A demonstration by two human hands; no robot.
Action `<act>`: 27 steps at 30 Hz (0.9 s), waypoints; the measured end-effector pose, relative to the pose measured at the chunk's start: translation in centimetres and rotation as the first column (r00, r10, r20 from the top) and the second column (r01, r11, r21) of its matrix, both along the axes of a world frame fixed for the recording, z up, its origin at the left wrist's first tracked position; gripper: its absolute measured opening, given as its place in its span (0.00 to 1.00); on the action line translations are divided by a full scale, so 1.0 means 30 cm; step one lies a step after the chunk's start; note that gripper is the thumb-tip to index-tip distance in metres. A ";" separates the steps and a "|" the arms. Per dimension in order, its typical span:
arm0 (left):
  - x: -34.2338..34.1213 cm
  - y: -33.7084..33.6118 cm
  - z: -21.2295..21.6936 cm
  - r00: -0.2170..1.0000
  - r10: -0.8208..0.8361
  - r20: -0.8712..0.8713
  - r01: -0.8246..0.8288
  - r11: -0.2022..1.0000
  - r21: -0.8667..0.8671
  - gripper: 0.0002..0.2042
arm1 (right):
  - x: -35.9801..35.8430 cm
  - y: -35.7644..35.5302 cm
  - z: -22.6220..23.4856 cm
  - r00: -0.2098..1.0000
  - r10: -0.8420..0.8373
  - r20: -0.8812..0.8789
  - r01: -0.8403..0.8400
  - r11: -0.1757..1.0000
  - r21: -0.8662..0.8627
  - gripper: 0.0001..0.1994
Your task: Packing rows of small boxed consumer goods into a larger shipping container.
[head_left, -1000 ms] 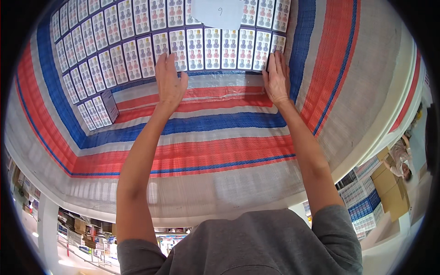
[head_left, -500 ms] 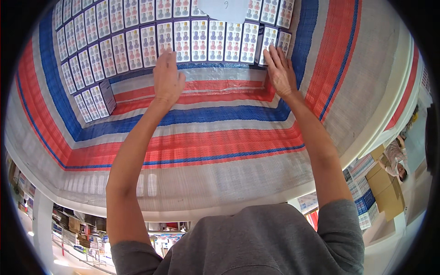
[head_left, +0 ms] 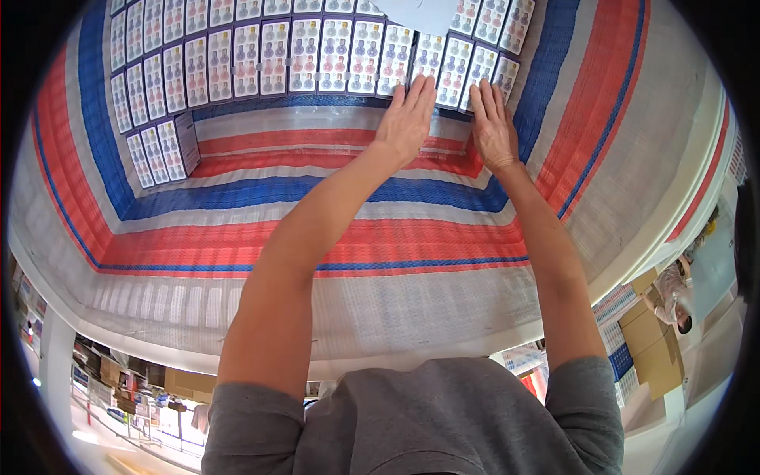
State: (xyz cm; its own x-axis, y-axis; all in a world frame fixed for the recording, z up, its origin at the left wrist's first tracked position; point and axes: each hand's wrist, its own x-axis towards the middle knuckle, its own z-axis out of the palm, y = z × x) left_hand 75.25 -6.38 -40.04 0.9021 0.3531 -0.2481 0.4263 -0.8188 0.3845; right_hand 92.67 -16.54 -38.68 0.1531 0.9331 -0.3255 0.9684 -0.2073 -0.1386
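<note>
A big sack [head_left: 317, 237] of woven plastic with red, blue and white stripes stands open below me. Flat printed cards [head_left: 261, 55] in clear packs lie in rows across its bottom. My left hand [head_left: 408, 117] lies flat, fingers together, on the cards at the right part of the near row. My right hand [head_left: 492, 127] rests flat beside it on the last cards at the right end. Neither hand grips anything. A white sheet [head_left: 419, 12] lies on the cards at the far edge.
A short row of cards [head_left: 154, 150] runs along the sack's left side. Beyond the sack's right rim there are cardboard boxes [head_left: 649, 340] and a person [head_left: 681, 289] on the floor. Shelves with goods [head_left: 119, 388] show at the lower left.
My left hand has moved right along the near row of cards and now lies close to my right hand. The right hand has shifted only slightly.
</note>
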 end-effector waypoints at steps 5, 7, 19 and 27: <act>0.006 -0.028 -0.013 0.997 -0.043 -0.068 0.049 0.995 0.090 0.38 | 0.000 -0.014 0.002 1.000 -0.023 -0.008 0.023 1.000 0.021 0.28; 0.007 -0.041 -0.016 0.997 -0.038 -0.069 0.043 0.996 0.077 0.40 | -0.005 -0.023 0.012 0.998 -0.053 -0.019 0.053 0.999 0.006 0.28; -0.017 -0.067 -0.064 0.981 -0.061 -0.183 0.042 0.994 -0.103 0.20 | -0.252 0.412 -0.008 0.844 0.476 -0.247 -0.442 0.878 0.185 0.25; -0.153 0.019 0.073 0.975 -0.191 -0.113 0.191 0.982 -0.008 0.22 | -0.180 0.400 -0.029 0.792 0.591 -0.156 -0.581 0.807 0.106 0.24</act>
State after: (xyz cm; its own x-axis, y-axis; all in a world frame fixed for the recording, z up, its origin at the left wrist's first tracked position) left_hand 70.66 -5.81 -37.87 0.9192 0.1781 -0.3513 0.3025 -0.8904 0.3401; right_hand 87.28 -4.54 -39.56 -0.4825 0.8410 -0.2448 0.8610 0.4039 -0.3092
